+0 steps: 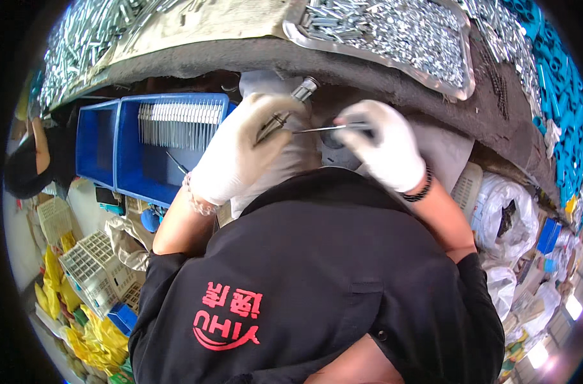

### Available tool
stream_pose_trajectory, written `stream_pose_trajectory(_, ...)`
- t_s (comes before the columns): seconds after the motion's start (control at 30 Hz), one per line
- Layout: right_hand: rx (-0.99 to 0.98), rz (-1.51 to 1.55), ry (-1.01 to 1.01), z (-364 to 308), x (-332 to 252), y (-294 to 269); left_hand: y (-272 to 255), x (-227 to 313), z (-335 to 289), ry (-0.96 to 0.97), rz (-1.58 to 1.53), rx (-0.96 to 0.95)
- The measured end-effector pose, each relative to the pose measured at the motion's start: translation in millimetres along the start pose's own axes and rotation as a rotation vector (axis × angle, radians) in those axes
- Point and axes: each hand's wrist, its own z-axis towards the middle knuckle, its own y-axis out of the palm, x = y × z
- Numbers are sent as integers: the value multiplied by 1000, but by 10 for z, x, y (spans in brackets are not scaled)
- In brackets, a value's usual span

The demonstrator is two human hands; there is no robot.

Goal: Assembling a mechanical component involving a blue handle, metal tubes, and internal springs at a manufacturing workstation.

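My left hand (246,150), in a white glove, is closed around a small dark metal part (275,121), mostly hidden by the fingers. My right hand (387,142), gloved as well, pinches a thin metal rod (320,129). The rod points left, its tip close to the fingers of my left hand; whether it touches the metal part I cannot tell. Just beyond my left hand a shiny metal cylinder (306,89) stands tilted. Left of that hand, a blue bin (128,150) holds a row of thin metal rods with pale ends (179,121).
On the cloth-covered bench (240,54) lies a metal tray (368,50) heaped with small silvery parts. Piles of metal pins (86,45) and blue tubes (563,121) flank it. Plastic crates (99,269) stand at lower left, and a plastic bag (506,211) lies at right. Another person's arm (41,147) shows at far left.
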Motion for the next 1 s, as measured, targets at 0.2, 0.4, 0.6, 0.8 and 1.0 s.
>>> stream_pose_trajectory(0.2, 323, 69, 481, -478, 107, -829, 157, 198, 121, -474, -578, -134)
stream_pose_trajectory(0.4, 233, 33, 235, -303, 7, -800, 238, 266, 153, -407, -686, -226)
stream_pose_trajectory(0.6, 44, 192, 239, -163, -45, -539, 266, 249, 98, -451, -739, -228)
stream_pose_trajectory(0.8, -1, 238, 158, -129, 6, -420, 328, 229, 95, -423, -687, -240)
stream_pose_trajectory(1.0, -101, 444, 187, -128, -23, -491, 289, 246, 139, -449, -694, -321)
